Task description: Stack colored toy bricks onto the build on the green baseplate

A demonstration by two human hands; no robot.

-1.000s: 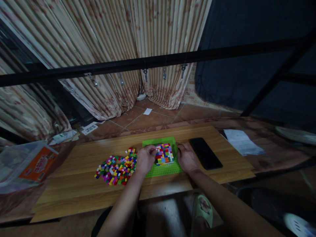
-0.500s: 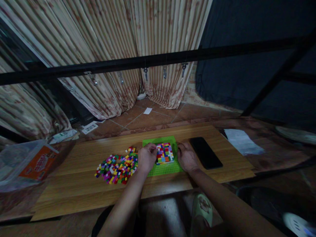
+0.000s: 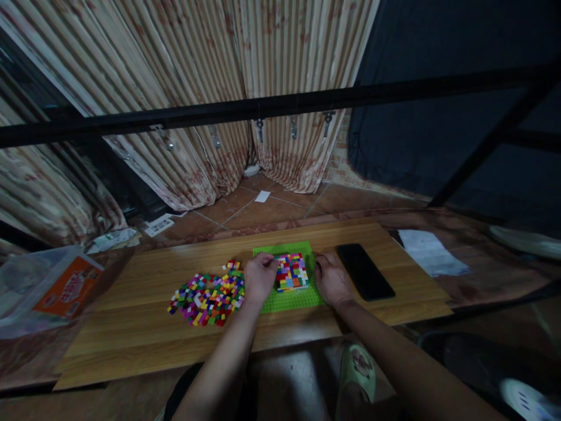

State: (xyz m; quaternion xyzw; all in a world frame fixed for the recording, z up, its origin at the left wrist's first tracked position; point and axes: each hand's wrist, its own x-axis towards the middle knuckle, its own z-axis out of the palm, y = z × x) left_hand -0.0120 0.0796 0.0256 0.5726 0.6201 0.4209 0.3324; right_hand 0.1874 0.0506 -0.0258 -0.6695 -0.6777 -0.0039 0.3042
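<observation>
A block of many-coloured toy bricks (image 3: 293, 272) stands on a green studded baseplate (image 3: 287, 302). My left hand (image 3: 260, 277) is at the block's left edge, thumb and fingertips pinched together; whatever lies between them is too small to make out. On the other side, my right hand (image 3: 332, 279) rests at the baseplate's right edge with its fingers curled in, and its fingertips are partly hidden. A heap of loose toy bricks (image 3: 208, 298) in mixed colours spreads over the wood to the left of my left hand.
The low wooden table (image 3: 140, 316) carries a black phone (image 3: 366, 272) to the right of my right hand. A clear plastic box (image 3: 48, 292) with an orange label stands off its left end. White paper (image 3: 432, 251) lies past the right end. A dark metal bar (image 3: 289, 105) crosses behind.
Both hands stay almost in place. The left hand's fingertips have shifted very slightly at the block's left edge. The bricks and phone look the same.
</observation>
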